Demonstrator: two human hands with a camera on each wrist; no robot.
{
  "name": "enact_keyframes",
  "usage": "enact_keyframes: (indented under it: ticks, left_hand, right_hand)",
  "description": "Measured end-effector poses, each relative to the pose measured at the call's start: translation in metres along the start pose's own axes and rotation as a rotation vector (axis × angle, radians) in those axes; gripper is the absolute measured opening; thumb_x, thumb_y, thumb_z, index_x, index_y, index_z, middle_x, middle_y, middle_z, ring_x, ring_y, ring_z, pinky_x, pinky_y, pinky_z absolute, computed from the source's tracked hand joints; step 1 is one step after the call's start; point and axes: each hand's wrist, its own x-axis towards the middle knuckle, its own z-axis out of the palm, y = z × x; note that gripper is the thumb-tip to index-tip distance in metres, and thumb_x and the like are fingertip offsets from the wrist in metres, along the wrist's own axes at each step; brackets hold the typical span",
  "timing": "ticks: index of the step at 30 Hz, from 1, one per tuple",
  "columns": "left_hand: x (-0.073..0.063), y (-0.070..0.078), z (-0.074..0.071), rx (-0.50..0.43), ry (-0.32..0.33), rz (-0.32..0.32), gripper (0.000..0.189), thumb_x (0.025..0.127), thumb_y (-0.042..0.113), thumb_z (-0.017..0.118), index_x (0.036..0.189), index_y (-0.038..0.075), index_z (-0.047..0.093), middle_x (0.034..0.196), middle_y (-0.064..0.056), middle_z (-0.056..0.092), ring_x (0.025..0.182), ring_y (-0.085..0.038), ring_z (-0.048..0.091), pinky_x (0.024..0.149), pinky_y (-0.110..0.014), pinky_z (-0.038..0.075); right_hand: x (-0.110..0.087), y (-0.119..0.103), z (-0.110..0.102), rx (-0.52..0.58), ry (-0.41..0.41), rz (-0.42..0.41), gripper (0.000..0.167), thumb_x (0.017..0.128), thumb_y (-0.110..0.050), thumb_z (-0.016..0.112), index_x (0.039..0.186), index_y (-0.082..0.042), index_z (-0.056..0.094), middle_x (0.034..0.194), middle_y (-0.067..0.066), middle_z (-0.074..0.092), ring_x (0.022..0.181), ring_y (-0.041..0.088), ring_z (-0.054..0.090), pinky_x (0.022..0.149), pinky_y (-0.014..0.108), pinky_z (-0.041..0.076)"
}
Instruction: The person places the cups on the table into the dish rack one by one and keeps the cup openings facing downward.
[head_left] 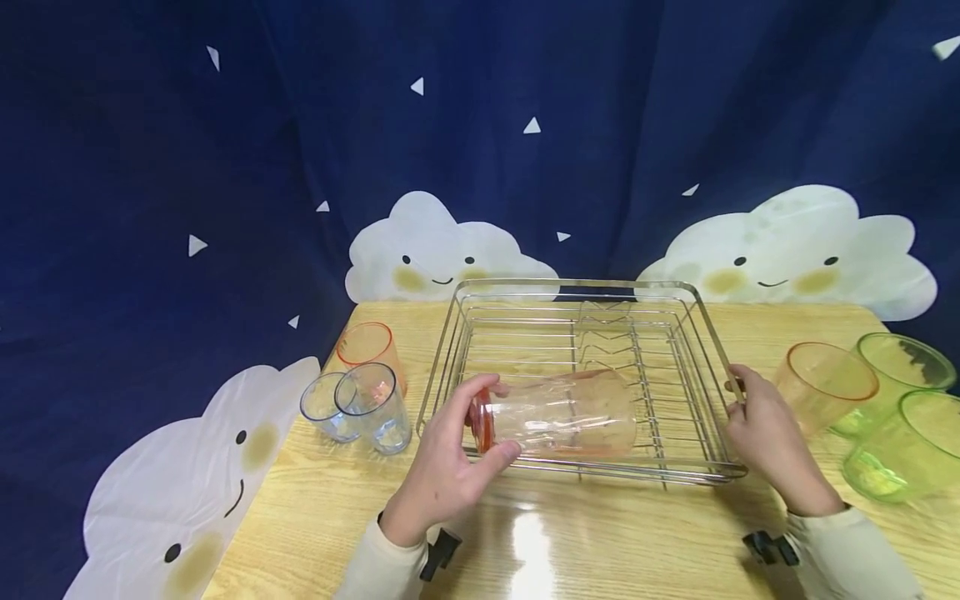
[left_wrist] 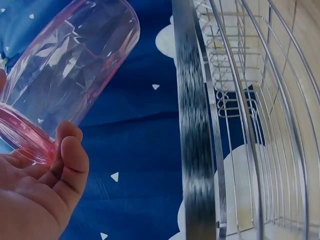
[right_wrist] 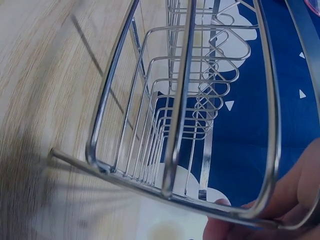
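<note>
My left hand [head_left: 457,458] grips a clear pinkish-orange glass [head_left: 566,412] by its thick base. The glass lies sideways above the front of a metal wire dish rack [head_left: 517,321], its mouth pointing right. In the left wrist view, fingers and thumb curl round the pink base of the glass [left_wrist: 75,65]. My right hand [head_left: 772,433] holds the right side of the rack, fingers wrapped over its rim. The right wrist view shows the fingertips [right_wrist: 217,230] at the rack's wire end [right_wrist: 175,200].
On the left of the wooden table [head_left: 300,533] stand two bluish glasses [head_left: 375,408] and an orange-rimmed glass [head_left: 367,343]. To the right, beside my right hand, are an orange glass [head_left: 821,383] and two green glasses [head_left: 900,450]. A dark blue curtain [head_left: 480,150] hangs behind.
</note>
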Motion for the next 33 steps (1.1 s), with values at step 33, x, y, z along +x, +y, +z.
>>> enact_keyframes:
  ticks: [33]
  left_hand:
    - [0.015, 0.003, -0.028, 0.124, 0.054, -0.138, 0.065, 0.082, 0.020, 0.076, 0.139, 0.012, 0.047, 0.123, -0.004, 0.065, 0.075, -0.007, 0.048, 0.066, -0.028, 0.047]
  right_hand:
    - [-0.004, 0.001, 0.005, 0.071, -0.085, 0.145, 0.052, 0.098, 0.003, 0.026, 0.149, 0.013, 0.023, 0.123, 0.031, 0.057, 0.098, 0.041, 0.068, 0.055, 0.023, 0.046]
